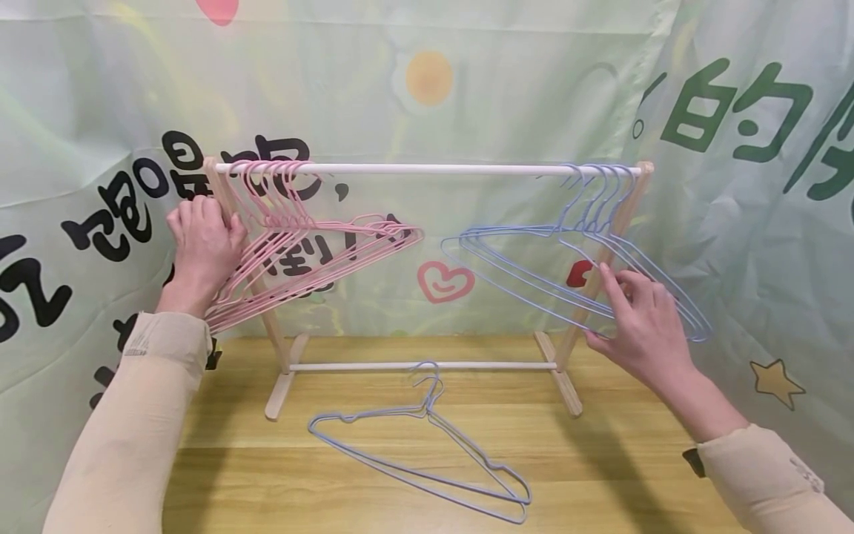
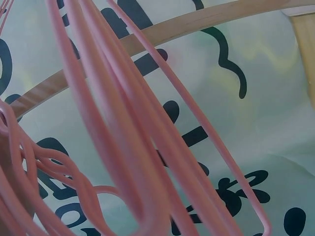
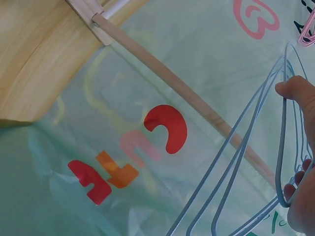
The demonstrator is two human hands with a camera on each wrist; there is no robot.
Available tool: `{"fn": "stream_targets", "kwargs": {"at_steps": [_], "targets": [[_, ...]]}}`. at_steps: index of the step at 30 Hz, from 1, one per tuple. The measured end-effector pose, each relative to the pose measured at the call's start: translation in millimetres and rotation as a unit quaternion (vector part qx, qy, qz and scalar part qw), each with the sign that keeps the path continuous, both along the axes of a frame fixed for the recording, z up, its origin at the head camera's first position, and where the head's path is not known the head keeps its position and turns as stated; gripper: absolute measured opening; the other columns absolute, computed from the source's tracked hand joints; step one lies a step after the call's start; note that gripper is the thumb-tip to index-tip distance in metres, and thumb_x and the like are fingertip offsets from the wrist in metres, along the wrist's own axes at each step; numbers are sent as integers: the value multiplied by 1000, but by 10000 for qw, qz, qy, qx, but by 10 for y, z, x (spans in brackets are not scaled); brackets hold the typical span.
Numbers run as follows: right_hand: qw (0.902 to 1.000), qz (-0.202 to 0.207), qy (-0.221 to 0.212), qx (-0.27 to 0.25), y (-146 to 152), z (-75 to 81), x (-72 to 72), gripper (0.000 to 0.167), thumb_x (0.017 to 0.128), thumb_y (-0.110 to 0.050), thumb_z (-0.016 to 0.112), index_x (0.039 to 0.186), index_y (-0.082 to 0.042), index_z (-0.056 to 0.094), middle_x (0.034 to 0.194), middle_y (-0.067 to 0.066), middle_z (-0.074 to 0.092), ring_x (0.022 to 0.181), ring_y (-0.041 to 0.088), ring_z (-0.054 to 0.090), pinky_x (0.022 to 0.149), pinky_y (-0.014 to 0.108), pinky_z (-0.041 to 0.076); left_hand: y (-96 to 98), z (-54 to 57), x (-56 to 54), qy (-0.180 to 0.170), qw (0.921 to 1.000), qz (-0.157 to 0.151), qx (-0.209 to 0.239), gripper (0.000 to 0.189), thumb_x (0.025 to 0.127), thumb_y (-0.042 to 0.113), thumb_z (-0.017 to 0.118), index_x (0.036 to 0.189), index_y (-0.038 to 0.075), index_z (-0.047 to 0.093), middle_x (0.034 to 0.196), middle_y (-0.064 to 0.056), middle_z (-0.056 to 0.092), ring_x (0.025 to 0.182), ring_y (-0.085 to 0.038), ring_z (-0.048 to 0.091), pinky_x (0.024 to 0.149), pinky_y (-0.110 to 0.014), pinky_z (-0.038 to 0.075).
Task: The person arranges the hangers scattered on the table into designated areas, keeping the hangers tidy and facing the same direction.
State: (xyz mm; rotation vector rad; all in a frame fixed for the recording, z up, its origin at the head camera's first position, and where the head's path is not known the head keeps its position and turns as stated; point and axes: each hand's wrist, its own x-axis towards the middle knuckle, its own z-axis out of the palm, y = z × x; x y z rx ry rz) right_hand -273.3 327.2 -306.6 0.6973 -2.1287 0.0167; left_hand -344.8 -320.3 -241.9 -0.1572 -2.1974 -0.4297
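Observation:
My left hand [image 1: 203, 241] grips the left post of the wooden rack [image 1: 280, 334] near its top, its fingertips hidden. Several pink hangers [image 1: 320, 274] hang from the white rod beside it; their wires fill the left wrist view. At the other end, blue hangers [image 1: 520, 230] hang in a bunch from the rod. My right hand [image 1: 643, 322] pinches one blue hanger [image 3: 283, 142] of that bunch between thumb and fingers, in front of the right post. The thumb lies over its wire in the right wrist view.
Two overlapping blue-grey hangers [image 1: 427, 475] lie on the wooden table [image 1: 267, 482] in front of the rack. A lower white rod [image 1: 373, 366] joins the rack's feet. Printed cloth [image 1: 373, 89] stands behind and at both sides.

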Motion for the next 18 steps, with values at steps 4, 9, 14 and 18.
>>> {"fn": "stream_targets", "kwargs": {"at_steps": [4, 9, 14, 18], "targets": [[10000, -19, -29, -39, 5, -8, -7, 115, 55, -20, 95, 154, 4, 42, 127, 35, 48, 95, 50, 46, 73, 58, 41, -6, -4, -8, 9, 10000, -13, -12, 23, 101, 15, 48, 95, -7, 43, 98, -25, 42, 103, -49, 34, 106, -59, 17], [9999, 14, 79, -122, -2, -22, -1, 115, 52, -17, 97, 152, 5, 44, 127, 36, 49, 94, 51, 48, 72, 59, 41, -2, 2, -7, 2, 10000, -19, -7, 23, 101, 14, 48, 95, -7, 43, 98, -25, 41, 102, -49, 34, 107, -59, 17], [9993, 127, 188, -304, 6, -61, 15, 113, 50, -16, 97, 150, 6, 47, 125, 37, 50, 94, 54, 49, 72, 62, 40, 8, 2, -5, -88, 10000, -10, 34, 22, 102, 14, 47, 96, -7, 43, 97, -24, 41, 103, -48, 34, 108, -60, 16], [9987, 139, 26, -482, -4, -94, 39, 100, 71, -39, 83, 152, 5, 44, 127, 37, 48, 99, 56, 47, 77, 63, 39, -3, -6, -11, -51, 10000, -10, 53, 22, 101, 14, 48, 95, -6, 43, 97, -24, 41, 103, -48, 34, 108, -59, 16]]}}
